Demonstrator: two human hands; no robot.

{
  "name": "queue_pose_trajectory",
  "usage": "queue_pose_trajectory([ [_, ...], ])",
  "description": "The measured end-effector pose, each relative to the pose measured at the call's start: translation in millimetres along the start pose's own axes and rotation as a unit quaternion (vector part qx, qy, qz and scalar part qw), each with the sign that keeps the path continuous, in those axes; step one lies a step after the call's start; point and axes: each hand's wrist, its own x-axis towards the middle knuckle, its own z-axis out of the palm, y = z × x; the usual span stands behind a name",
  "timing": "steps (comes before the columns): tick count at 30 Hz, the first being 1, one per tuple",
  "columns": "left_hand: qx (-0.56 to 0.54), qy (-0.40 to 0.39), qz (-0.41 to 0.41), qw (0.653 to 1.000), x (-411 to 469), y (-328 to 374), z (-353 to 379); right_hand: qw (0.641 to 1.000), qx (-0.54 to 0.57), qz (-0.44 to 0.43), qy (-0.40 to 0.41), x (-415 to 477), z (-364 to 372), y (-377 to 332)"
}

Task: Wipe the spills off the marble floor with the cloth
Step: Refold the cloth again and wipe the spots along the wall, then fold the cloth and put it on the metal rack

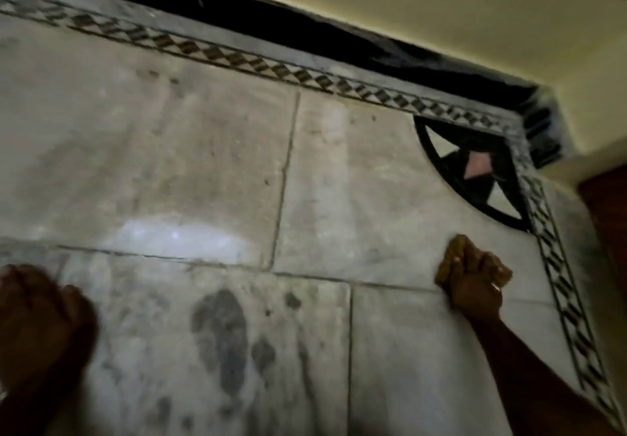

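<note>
the right hand point(475, 283) was bunched round a yellow cloth point(449, 261), fingers curled over it and pressing it down onto the marble floor point(169, 150) near the far right corner, just short of the dark fan-shaped inlay point(475, 171) and the checkered border point(237, 59). the left hand point(37, 313) sat at the near left edge of the view, low against the floor as if propping the body. it was too blurred to tell whether its fingers were spread or curled, and nothing showed in it.

the grey blotches point(222, 337) lay in the near middle of the floor, well apart from the cloth, and a pale wet-looking sheen point(183, 240) sat just beyond them by a tile joint. whether the blotches were spill or marble veining could not be told.

the likely risks: the cloth was wadded small, so a sweep might cover a narrow strip and leave streaks. a damp wad dragged across could push liquid into the tile joints or smear it wider rather than lift it. the propping hand rested close to the wet-looking part, and a slick patch there might let it slide. working tight in the corner could also leave the middle marks missed.
</note>
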Motion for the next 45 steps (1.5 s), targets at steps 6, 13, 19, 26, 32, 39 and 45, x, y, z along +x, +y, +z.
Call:
queue_pose_trajectory([
  [6,-0.189,-0.065,-0.083,0.976,33.1,109.7,-150.7,0.996,0.087,-0.015,0.018,-88.7,29.0,-49.2],
  [13,-0.428,-0.201,0.049,0.880,17.5,289.4,-238.1,0.846,0.513,-0.087,-0.115,-126.8,-13.2,-105.1],
  [19,-0.617,-0.308,0.053,0.723,7.4,346.2,-306.1,0.697,0.687,-0.006,-0.205,-132.3,-60.9,-100.0],
  [26,-0.674,-0.292,0.096,0.671,8.1,365.1,-335.7,0.676,0.712,-0.038,-0.187,-144.1,-95.5,-88.7],
  [32,-0.681,-0.375,0.161,0.608,17.0,360.9,-363.3,0.702,0.627,-0.234,-0.243,-143.4,-123.8,-64.3],
  [39,-0.357,-0.270,0.212,0.868,43.2,350.2,-406.0,0.802,0.557,-0.174,-0.124,-134.0,-126.8,-65.5],
  [45,-0.133,-0.185,0.287,0.930,72.3,365.9,-455.9,0.815,0.514,-0.194,-0.186,-143.9,-124.4,-71.1],
])
